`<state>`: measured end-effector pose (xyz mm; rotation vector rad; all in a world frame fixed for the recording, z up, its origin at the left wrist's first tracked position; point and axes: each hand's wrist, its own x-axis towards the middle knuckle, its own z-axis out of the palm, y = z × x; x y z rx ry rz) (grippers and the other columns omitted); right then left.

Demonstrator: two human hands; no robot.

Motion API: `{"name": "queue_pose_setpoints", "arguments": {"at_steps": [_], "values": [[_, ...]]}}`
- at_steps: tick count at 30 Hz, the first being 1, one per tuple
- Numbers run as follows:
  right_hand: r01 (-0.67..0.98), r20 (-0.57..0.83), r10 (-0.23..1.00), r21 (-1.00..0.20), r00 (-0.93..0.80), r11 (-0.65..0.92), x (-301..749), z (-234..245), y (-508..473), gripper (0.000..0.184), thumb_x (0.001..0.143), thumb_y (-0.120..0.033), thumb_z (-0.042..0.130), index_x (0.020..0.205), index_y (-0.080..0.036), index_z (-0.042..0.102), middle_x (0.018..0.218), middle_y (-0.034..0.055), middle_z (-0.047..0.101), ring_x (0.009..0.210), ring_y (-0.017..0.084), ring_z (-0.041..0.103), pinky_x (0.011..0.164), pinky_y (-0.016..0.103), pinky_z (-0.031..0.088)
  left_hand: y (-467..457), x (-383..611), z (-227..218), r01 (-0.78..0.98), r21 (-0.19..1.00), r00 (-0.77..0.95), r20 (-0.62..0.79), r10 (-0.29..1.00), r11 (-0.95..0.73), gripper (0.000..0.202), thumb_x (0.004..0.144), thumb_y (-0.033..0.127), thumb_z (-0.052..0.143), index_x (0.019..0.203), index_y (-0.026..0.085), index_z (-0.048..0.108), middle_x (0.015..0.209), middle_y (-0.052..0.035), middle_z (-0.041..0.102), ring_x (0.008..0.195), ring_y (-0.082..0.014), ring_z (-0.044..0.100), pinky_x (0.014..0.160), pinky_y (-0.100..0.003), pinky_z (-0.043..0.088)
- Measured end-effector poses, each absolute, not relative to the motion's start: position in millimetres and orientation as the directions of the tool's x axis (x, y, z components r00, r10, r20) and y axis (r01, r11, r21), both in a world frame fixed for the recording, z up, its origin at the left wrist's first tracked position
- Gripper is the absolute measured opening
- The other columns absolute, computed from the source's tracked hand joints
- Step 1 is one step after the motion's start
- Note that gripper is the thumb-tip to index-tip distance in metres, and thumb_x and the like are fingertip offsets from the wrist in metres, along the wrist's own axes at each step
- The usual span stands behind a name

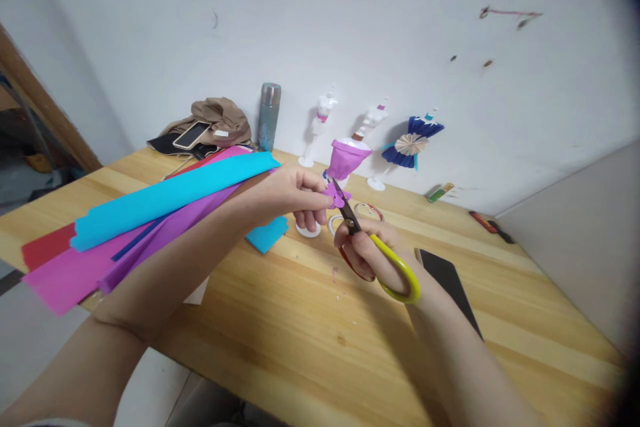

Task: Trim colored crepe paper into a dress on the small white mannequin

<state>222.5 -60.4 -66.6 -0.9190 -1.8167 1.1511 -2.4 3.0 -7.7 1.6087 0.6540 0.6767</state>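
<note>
My left hand (295, 197) pinches a small purple paper piece (335, 196) above the wooden table (310, 333). My right hand (373, 250) grips yellow-handled scissors (380, 253), its fingers through the loops. The dark blades point up and left and meet the purple piece at its edge. Both hands hover over the middle of the table, close together.
Long sheets of blue (170, 200), purple and pink crepe paper (70, 277) lie at the left. Three white doll stands, one in a purple paper dress (346, 157), one in a blue one (413, 143), line the wall. A flask (269, 117), a phone on a cloth bag (191, 135), tape rolls and a dark tablet (450, 283) are nearby.
</note>
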Motion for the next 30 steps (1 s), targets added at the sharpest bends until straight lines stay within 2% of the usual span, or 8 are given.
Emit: {"name": "queue_pose_setpoints", "arguments": {"at_steps": [4,10,15,21,30], "values": [[0.174,0.215,0.877,-0.933,-0.429,0.314,221,-66,-60,0.062,0.096,-0.083,0.058,0.081,-0.023,0.059,0.046,-0.0098,0.042,0.035,0.009,0.032,0.036,0.024,0.024,1,-1,-6,0.056,0.991,0.66,0.054,0.75,-0.121,0.023,0.086,0.021,0.074,0.064,0.013,0.073,0.062,-0.0054,0.073,0.052,-0.0114,0.068,0.052,-0.019,0.055],[0.196,0.233,0.883,-0.922,-0.408,0.334,218,-61,-62,0.063,0.096,-0.082,0.058,0.072,-0.025,0.05,0.047,-0.0087,0.04,0.038,0.009,0.031,0.037,0.025,0.024,0,-1,-7,0.016,0.993,0.633,0.078,0.77,-0.113,0.022,0.084,0.023,0.079,0.066,0.013,0.073,0.064,-0.0046,0.074,0.053,-0.0109,0.068,0.052,-0.019,0.055],[0.227,0.234,0.892,-0.913,-0.386,0.338,218,-61,-63,0.061,0.095,-0.083,0.058,0.079,-0.023,0.059,0.05,-0.0079,0.041,0.042,0.011,0.033,0.039,0.026,0.026,1,0,-8,-0.026,0.993,0.604,0.107,0.79,-0.115,0.021,0.087,0.018,0.072,0.067,0.013,0.074,0.061,-0.0038,0.073,0.049,-0.0101,0.066,0.051,-0.019,0.054],[0.198,0.245,0.886,-0.919,-0.393,0.342,217,-60,-64,0.062,0.095,-0.083,0.058,0.077,-0.024,0.054,0.052,-0.008,0.041,0.043,0.01,0.034,0.042,0.027,0.026,-1,3,-7,-0.008,0.996,0.574,0.08,0.815,-0.092,0.023,0.085,0.013,0.07,0.063,0.013,0.071,0.058,-0.0026,0.071,0.048,-0.0099,0.065,0.049,-0.018,0.052],[0.192,0.206,0.898,-0.935,-0.389,0.298,217,-62,-63,0.066,0.091,-0.088,0.059,0.083,-0.023,0.058,0.05,-0.0094,0.042,0.04,0.01,0.034,0.041,0.026,0.025,-7,8,-3,0.012,0.998,0.56,0.041,0.827,-0.057,0.027,0.085,0.005,0.07,0.059,0.013,0.068,0.057,-0.0021,0.071,0.047,-0.0082,0.064,0.047,-0.016,0.051]]}}
